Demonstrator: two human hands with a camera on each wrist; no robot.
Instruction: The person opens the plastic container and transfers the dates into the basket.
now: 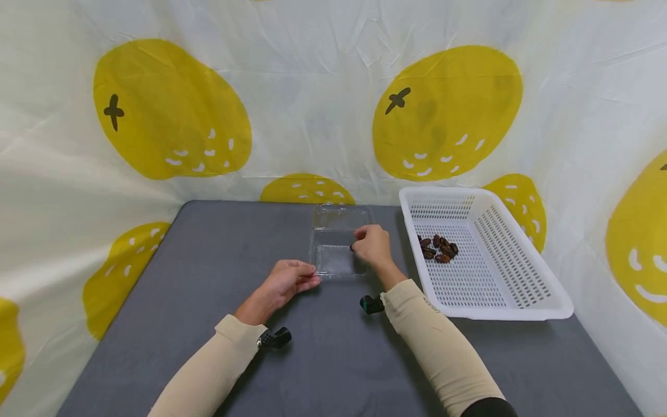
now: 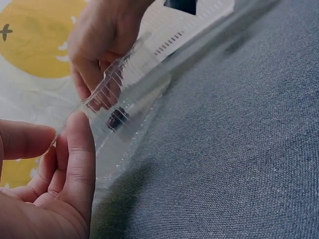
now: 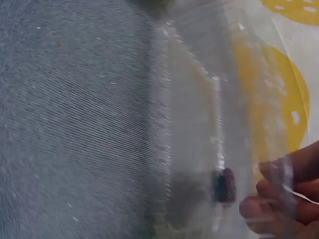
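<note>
A clear plastic box (image 1: 333, 274) with its lid (image 1: 341, 217) folded back lies on the grey cloth. My left hand (image 1: 289, 282) pinches the near left corner of its rim between thumb and fingers. Over the right side of the box is my right hand (image 1: 373, 245), fingers bent downward. Just beyond its fingertips, a dark wrinkled date (image 2: 117, 119) shows through the clear wall in the left wrist view. In the right wrist view a small gap separates the date (image 3: 227, 187) from the fingertips (image 3: 251, 206).
A white perforated basket (image 1: 500, 313) stands to the right, with several dates (image 1: 443, 249) gathered at its left side. Grey cloth (image 1: 172, 278) covers the table. Behind hangs a white curtain (image 1: 312, 116) printed with yellow fruit.
</note>
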